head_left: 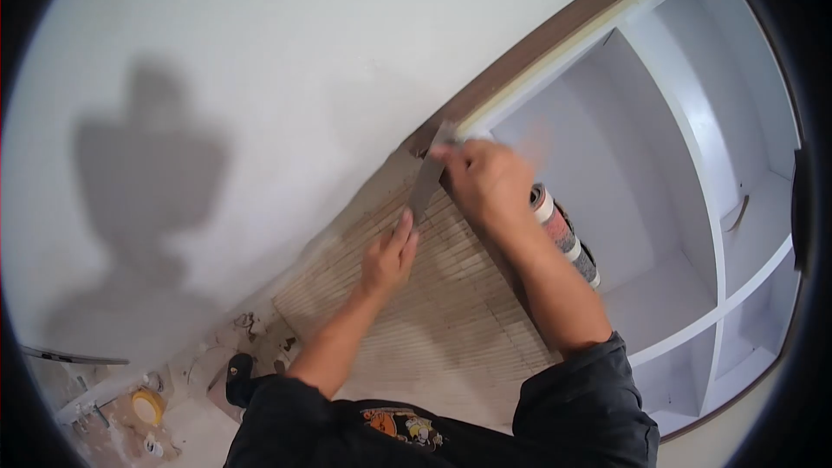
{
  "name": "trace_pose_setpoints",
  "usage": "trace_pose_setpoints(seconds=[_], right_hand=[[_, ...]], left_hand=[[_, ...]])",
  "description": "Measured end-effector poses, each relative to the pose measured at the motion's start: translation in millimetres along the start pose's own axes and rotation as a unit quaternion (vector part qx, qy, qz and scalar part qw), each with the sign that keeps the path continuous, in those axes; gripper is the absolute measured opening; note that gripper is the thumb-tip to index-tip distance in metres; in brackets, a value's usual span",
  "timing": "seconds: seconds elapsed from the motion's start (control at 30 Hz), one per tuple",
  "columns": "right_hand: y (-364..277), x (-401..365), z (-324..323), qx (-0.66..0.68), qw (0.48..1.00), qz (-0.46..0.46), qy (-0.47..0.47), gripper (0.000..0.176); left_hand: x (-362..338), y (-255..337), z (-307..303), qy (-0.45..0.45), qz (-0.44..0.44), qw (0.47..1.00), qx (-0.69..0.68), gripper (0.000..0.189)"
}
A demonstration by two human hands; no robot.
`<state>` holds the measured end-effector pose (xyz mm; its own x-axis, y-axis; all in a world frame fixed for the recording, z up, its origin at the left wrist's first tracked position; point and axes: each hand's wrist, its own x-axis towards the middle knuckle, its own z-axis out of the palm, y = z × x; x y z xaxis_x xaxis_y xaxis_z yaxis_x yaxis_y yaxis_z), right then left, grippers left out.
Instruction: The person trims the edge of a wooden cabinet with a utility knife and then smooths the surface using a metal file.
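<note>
A narrow grey strip [425,188] runs from the corner of the white shelf unit [693,134] down to my left hand [388,262], whose thumb and fingers pinch its lower end. At that corner my right hand [492,180], slightly blurred, is closed on the strip's upper part, right by the brown edge [511,65] of the unit. What exactly the strip is made of does not show. Below my right forearm, rolled material [565,232] with white, red and dark grey bands lies inside the unit.
A white wall [286,61] with a shadow rises on the left. Ribbed tan panels [433,295] lie beneath my arms. At lower left are a yellow roll of tape [147,407], debris and a dark shoe [239,373]. A thin curved strip [739,212] sits in a right compartment.
</note>
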<state>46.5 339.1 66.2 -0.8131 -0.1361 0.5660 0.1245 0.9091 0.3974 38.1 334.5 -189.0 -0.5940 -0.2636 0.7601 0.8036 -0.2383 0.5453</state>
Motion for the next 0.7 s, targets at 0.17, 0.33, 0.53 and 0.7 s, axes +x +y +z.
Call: trace_pose_setpoints(seconds=[0.17, 0.33, 0.53, 0.7], right_hand=[[7.6, 26.7, -3.5, 0.0, 0.996, 0.084, 0.035, 0.04], [0.1, 7.3, -1.2, -0.028, 1.0, -0.009, -0.005, 0.037], [2.6, 25.9, -16.2, 0.024, 0.998, 0.057, 0.031, 0.04], [0.4, 2.6, 2.1, -0.02, 0.998, -0.06, -0.009, 0.042]], left_hand=[[29.1, 3.5, 15.4, -0.037, -0.042, 0.998, -0.017, 0.07], [-4.3, -11.3, 8.5, -0.022, -0.037, 0.999, -0.007, 0.066], [49.1, -7.6, 20.2, -0.048, -0.014, 0.998, 0.038, 0.063], [-6.4, -8.7, 4.3, -0.019, -0.025, 0.999, 0.026, 0.062]])
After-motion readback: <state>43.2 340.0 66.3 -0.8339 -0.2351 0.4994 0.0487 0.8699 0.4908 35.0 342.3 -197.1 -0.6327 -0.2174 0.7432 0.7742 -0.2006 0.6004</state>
